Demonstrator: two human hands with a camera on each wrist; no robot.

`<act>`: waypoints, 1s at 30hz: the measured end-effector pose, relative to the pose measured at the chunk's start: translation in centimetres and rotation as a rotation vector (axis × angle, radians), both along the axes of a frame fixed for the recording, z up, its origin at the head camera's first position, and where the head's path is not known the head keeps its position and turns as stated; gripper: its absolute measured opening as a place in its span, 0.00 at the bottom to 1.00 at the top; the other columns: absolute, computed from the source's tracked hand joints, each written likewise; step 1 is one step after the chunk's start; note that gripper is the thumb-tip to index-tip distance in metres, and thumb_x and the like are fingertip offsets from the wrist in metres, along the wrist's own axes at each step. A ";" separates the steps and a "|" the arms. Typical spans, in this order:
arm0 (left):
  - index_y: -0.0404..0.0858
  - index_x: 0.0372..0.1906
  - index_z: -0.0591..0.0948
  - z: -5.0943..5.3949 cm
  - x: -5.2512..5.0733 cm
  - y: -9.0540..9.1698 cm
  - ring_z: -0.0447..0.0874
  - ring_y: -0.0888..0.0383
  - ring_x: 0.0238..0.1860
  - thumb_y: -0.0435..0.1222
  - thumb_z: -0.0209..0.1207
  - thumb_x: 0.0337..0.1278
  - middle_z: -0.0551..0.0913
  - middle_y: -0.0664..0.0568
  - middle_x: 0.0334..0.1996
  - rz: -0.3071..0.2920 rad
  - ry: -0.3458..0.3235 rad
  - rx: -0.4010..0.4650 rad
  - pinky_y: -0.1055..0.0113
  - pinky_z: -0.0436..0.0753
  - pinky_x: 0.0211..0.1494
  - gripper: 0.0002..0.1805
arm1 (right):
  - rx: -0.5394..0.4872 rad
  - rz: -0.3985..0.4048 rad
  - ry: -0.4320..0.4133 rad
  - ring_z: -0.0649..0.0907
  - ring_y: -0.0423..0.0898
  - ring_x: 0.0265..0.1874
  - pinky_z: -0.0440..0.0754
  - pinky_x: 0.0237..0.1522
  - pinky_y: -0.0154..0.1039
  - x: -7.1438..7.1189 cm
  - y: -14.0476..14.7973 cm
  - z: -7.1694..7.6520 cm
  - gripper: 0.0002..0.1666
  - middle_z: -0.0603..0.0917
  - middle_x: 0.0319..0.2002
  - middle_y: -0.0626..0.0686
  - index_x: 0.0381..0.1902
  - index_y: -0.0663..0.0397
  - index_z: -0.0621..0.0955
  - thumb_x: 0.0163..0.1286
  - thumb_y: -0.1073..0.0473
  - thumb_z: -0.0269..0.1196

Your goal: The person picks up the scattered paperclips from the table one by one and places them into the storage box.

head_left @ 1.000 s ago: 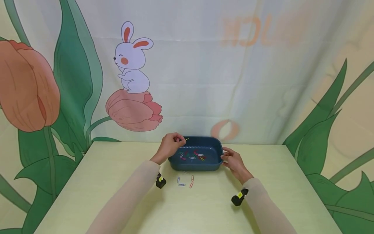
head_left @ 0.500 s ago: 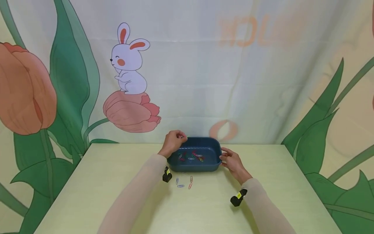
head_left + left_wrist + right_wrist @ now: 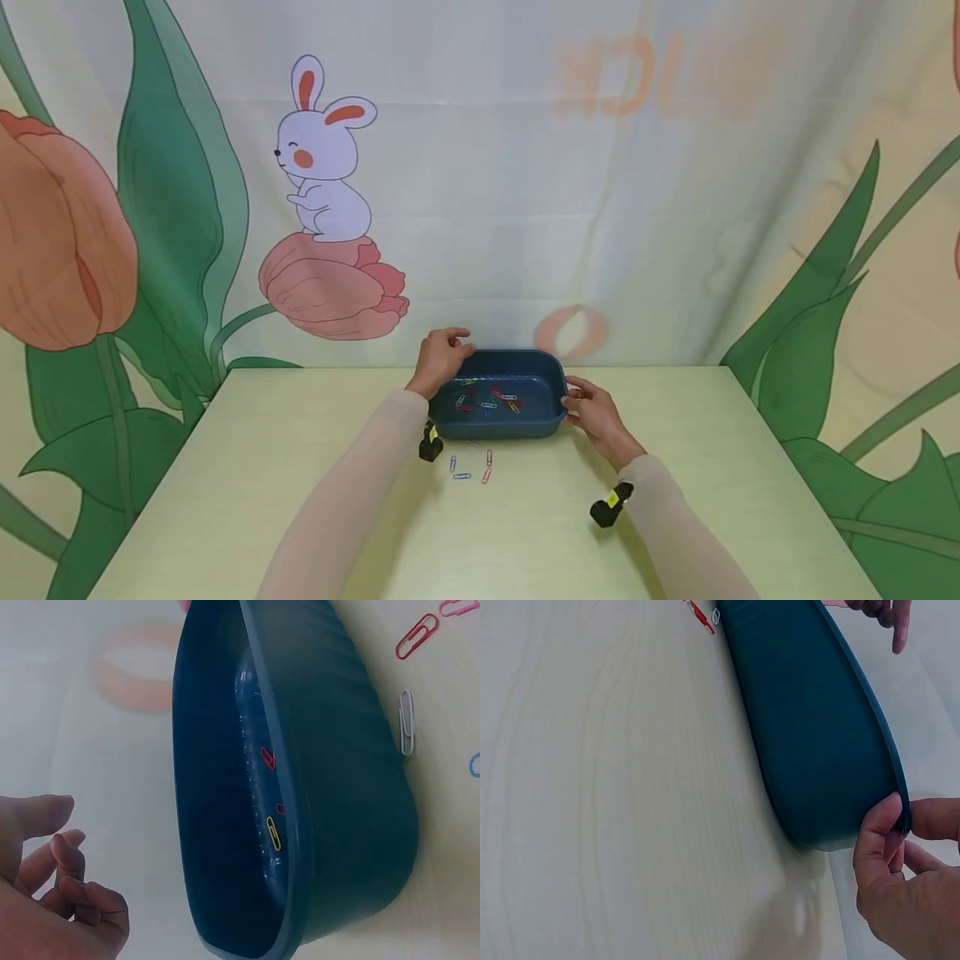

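A dark blue tray (image 3: 498, 429) holds several coloured paper clips, among them a yellow clip (image 3: 274, 834) and a red clip (image 3: 268, 758). Over the tray's back left corner, my left hand (image 3: 441, 360) is empty, its thumb and index finger apart and the other fingers loosely bent. My right hand (image 3: 598, 417) pinches the rim at the tray's right end, thumb and fingers on either side of the wall, as the right wrist view shows my right hand (image 3: 911, 881).
In front of the tray on the table (image 3: 525, 533) lie two blue clips, one of them a blue clip (image 3: 462, 477), two reddish clips, one a red clip (image 3: 487, 476), and a white clip (image 3: 407, 723) near the tray's wall. A printed curtain (image 3: 465, 183) hangs behind the table.
The yellow clip that my left hand pinched is gone from its fingers, which have parted; a yellow clip now lies at the back left inside the tray. My right hand keeps its hold.
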State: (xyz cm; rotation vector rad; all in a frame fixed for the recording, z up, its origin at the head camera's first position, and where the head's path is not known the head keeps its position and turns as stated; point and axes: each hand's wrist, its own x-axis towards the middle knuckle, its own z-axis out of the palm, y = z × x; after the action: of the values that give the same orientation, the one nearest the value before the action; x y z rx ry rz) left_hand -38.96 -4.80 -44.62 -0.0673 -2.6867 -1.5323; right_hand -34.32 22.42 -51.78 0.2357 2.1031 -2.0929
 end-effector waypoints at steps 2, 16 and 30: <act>0.37 0.60 0.80 -0.1 0.2 -0.2 0.68 0.57 0.26 0.39 0.60 0.65 0.73 0.52 0.26 -0.009 0.015 -0.001 0.65 0.70 0.34 0.20 | 0.002 -0.003 -0.001 0.75 0.41 0.34 0.81 0.40 0.36 0.0 0.0 0.0 0.30 0.71 0.41 0.48 0.70 0.54 0.68 0.72 0.68 0.56; 0.39 0.56 0.82 1.5 2.8 -1.9 0.65 0.56 0.23 0.41 0.60 0.65 0.74 0.50 0.29 -0.076 0.165 -0.056 0.66 0.64 0.28 0.18 | 0.032 -0.008 -0.011 0.76 0.42 0.35 0.82 0.45 0.42 -0.1 0.1 0.0 0.30 0.71 0.43 0.49 0.70 0.50 0.69 0.72 0.67 0.56; 0.40 0.54 0.83 1.7 6.4 -2.1 0.65 0.55 0.27 0.40 0.62 0.64 0.71 0.52 0.26 -0.119 0.230 -0.063 0.63 0.65 0.35 0.16 | 0.038 -0.022 -0.012 0.76 0.42 0.35 0.82 0.41 0.37 -0.2 -0.1 -0.3 0.29 0.71 0.43 0.48 0.70 0.51 0.70 0.72 0.67 0.56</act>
State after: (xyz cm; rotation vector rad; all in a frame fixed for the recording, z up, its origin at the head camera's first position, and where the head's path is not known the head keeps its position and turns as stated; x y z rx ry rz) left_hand -32.57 -6.93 -42.91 -0.3869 -2.5879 -1.3728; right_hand -34.54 22.32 -52.03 0.2775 2.1449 -2.0592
